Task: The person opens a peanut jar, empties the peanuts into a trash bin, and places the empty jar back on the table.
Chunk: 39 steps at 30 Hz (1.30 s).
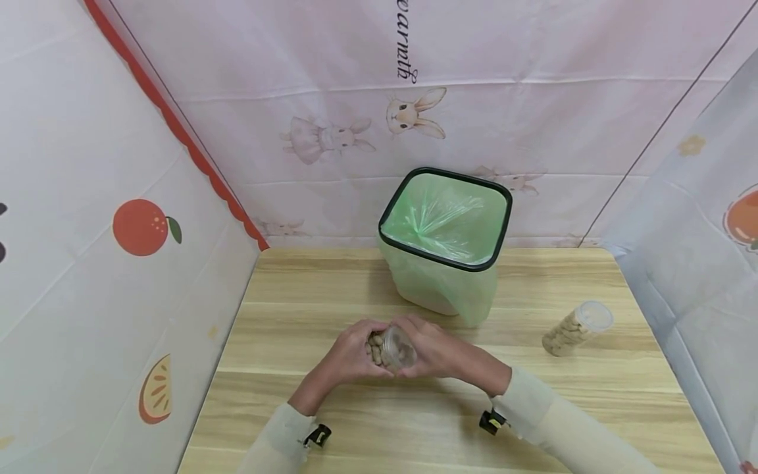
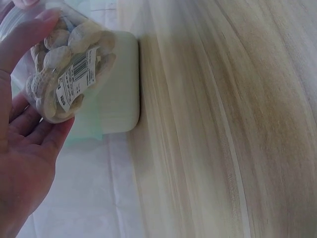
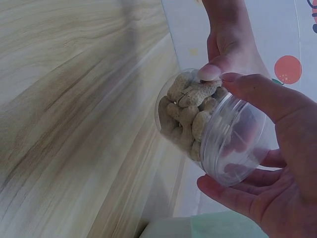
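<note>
Both hands hold a clear plastic jar of unshelled peanuts (image 1: 376, 349) tipped on its side above the table. My left hand (image 1: 353, 352) grips the jar's base end, where a barcode label (image 2: 77, 79) shows in the left wrist view. Around the clear lid (image 3: 235, 141) at the other end curl the fingers and thumb of my right hand (image 1: 431, 349). In the right wrist view the lid sits on the jar, and the peanuts lie toward the base. Both thumbs are close together along the jar's side.
Behind the hands a bin with a black rim (image 1: 441, 259) and a green bag lining (image 1: 456, 217) stands on the wooden table (image 1: 284, 316). A second clear jar of peanuts (image 1: 568, 334) stands to the right. Printed cloth walls (image 1: 237, 151) enclose the back and sides.
</note>
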Tool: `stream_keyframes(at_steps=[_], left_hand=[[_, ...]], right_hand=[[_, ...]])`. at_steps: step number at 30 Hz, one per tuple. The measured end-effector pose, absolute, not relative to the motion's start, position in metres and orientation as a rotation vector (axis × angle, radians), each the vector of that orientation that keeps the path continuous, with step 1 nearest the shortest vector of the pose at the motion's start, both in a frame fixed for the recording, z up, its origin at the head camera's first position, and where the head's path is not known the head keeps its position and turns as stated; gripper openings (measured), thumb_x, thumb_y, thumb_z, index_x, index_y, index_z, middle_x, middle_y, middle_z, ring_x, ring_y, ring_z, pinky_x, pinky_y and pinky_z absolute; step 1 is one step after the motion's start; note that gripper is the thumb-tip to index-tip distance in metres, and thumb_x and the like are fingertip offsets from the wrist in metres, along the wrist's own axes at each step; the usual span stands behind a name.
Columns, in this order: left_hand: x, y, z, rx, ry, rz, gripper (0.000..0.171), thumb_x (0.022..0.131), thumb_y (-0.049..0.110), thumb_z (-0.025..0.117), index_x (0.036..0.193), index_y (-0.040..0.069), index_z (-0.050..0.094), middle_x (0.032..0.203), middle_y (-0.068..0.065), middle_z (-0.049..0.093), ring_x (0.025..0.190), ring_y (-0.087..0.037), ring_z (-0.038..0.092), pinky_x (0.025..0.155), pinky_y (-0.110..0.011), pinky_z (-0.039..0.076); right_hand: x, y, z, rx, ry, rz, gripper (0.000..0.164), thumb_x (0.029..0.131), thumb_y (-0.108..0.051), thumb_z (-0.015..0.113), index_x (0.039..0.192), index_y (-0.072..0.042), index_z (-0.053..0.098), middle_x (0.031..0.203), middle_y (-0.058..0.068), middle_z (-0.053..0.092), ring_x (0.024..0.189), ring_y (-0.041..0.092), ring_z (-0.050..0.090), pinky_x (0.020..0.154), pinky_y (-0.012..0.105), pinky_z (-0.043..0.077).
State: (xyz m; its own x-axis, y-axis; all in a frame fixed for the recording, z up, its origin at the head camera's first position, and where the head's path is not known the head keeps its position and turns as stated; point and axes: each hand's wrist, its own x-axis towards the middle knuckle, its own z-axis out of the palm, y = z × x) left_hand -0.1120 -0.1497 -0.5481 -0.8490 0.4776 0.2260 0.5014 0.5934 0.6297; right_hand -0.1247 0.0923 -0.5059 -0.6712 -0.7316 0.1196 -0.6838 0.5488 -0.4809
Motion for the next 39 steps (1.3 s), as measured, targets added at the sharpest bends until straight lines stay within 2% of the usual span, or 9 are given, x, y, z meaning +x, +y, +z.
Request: stream_keyframes(at_steps=[9, 16, 23, 31, 39], left_hand=[[-0.114, -0.151, -0.546, -0.89, -2.8, -1.173, 0.09, 0.057, 0.029, 0.104, 0.135, 0.008, 0.063, 0.131, -0.004, 0.069, 0.119, -0.016, 0.066, 0.101, -0.037, 0.058], [-0.114, -0.152, -0.543, -0.907, -2.829, -1.192, 0.089, 0.059, 0.028, 0.103, 0.136, 0.011, 0.063, 0.132, -0.001, 0.069, 0.12, -0.013, 0.065, 0.1, -0.036, 0.058], [-0.114, -0.154, -0.538, -0.932, -2.837, -1.201, 0.088, 0.06, 0.029, 0.103, 0.136, 0.014, 0.062, 0.132, 0.002, 0.068, 0.119, -0.012, 0.065, 0.1, -0.034, 0.058], [-0.116, -0.155, -0.536, -0.957, -2.852, -1.209, 0.088, 0.061, 0.033, 0.102, 0.138, 0.016, 0.062, 0.135, 0.003, 0.067, 0.122, -0.013, 0.064, 0.102, -0.035, 0.057], [-0.116, -0.156, -0.536, -0.981, -2.819, -1.286, 0.088, 0.063, 0.032, 0.101, 0.14, 0.019, 0.061, 0.135, 0.003, 0.068, 0.122, -0.015, 0.064, 0.102, -0.037, 0.057]], right_hand=[[-0.122, 0.095, -0.502, -1.328, 2.699, -0.752, 0.091, 0.075, -0.037, 0.093, 0.145, -0.004, 0.047, 0.135, 0.013, 0.06, 0.121, 0.025, 0.065, 0.097, 0.041, 0.06], [-0.123, 0.097, -0.501, -1.506, 2.727, -0.662, 0.098, 0.072, -0.037, 0.095, 0.15, -0.007, 0.044, 0.135, 0.011, 0.059, 0.122, 0.024, 0.063, 0.099, 0.038, 0.06], [-0.122, 0.098, -0.501, -1.648, 2.752, -0.584, 0.099, 0.071, -0.033, 0.096, 0.15, -0.004, 0.043, 0.135, 0.011, 0.058, 0.122, 0.024, 0.062, 0.098, 0.037, 0.059], [-0.12, 0.1, -0.5, -1.738, 2.791, -0.516, 0.097, 0.072, -0.037, 0.095, 0.148, -0.003, 0.045, 0.134, 0.01, 0.058, 0.12, 0.023, 0.062, 0.095, 0.034, 0.06], [-0.122, 0.101, -0.501, -1.773, 2.78, -0.445, 0.093, 0.077, -0.042, 0.091, 0.148, -0.006, 0.045, 0.14, 0.011, 0.057, 0.125, 0.023, 0.06, 0.101, 0.033, 0.058]])
